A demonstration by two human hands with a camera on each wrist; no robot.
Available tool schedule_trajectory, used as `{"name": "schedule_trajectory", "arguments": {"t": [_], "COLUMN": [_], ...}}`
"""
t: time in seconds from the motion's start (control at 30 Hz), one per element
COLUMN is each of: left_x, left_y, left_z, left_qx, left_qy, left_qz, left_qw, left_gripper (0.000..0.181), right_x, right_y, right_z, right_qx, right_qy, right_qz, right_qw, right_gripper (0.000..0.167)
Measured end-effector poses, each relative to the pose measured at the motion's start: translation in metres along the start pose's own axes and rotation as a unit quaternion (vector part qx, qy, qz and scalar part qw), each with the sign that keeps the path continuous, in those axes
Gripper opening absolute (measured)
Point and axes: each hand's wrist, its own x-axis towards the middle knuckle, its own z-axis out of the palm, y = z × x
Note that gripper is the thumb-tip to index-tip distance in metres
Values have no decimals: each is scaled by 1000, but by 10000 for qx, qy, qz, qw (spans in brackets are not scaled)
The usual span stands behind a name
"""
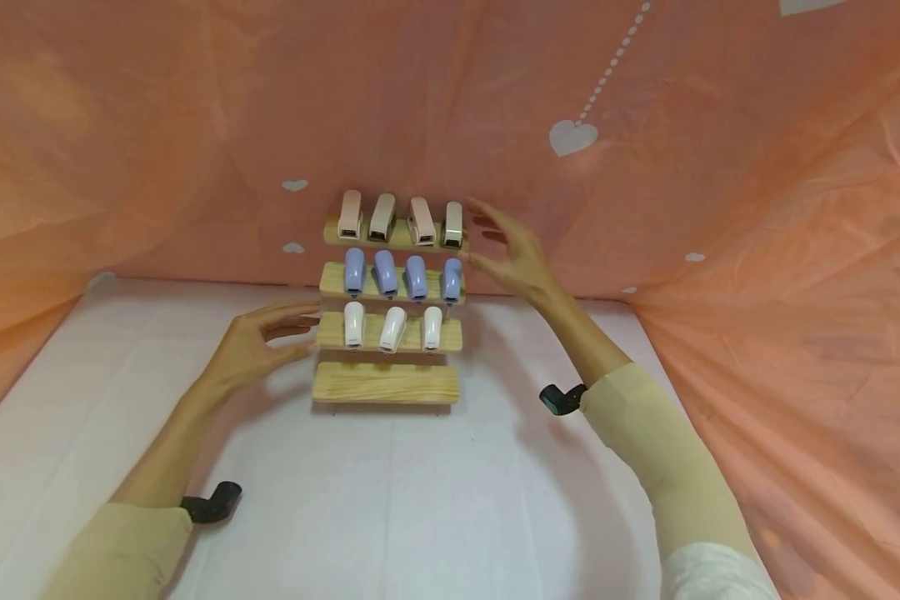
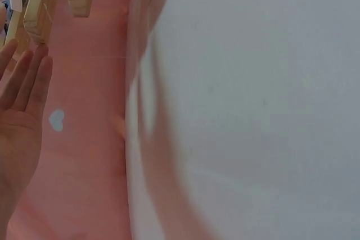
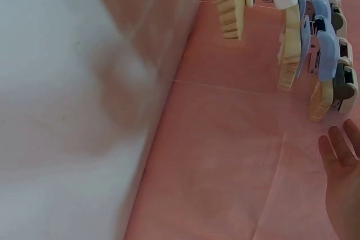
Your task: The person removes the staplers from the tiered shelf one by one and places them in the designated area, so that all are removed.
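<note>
Apparently most of the filling is done on the wooden rack (image 1: 372,329), which stands toward 12 o'clock on the surface (image 1: 420,492). Its top tier carries four pink and pale staplers (image 1: 351,214), the next four blue staplers (image 1: 385,273), the third three white staplers (image 1: 393,329). No stapler shows on the lowest tier (image 1: 386,383), at the rack's 6 o'clock. If four per tier is the pattern, the third is one short and the lowest wholly left; no loose stapler is visible, so this may be all there is. Of the hands, the left hand (image 1: 258,342) is between 8 and 9 o'clock of the rack, the right hand (image 1: 516,254) between 2 and 3. Both have fingers extended, thumbs apart, gripping nothing; whether fingertips touch the rack, I cannot tell. Beyond, at 12 o'clock, hangs orange cloth (image 1: 420,108).
</note>
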Motion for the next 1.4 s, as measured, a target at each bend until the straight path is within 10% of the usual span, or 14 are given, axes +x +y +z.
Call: {"name": "schedule_trajectory", "arguments": {"t": [0.27,0.6,1.4], "left_x": [5,9,8], "left_y": [-6,-12,-11], "left_z": [4,10,13], "left_qx": [-345,-366,-729], "left_qy": [-43,-7,-220], "left_qz": [-247,-392,-1114], "left_qw": [9991,9986,9909], "left_gripper": [56,51,54], "right_x": [7,21,12], "right_y": [-36,1,5], "right_z": [-1,13,7], "right_qx": [232,479,1281], "right_qy": [-129,-121,-79], "right_qz": [293,942,1383], "right_qw": [9992,9943,9820], "right_gripper": [68,71,70]}}
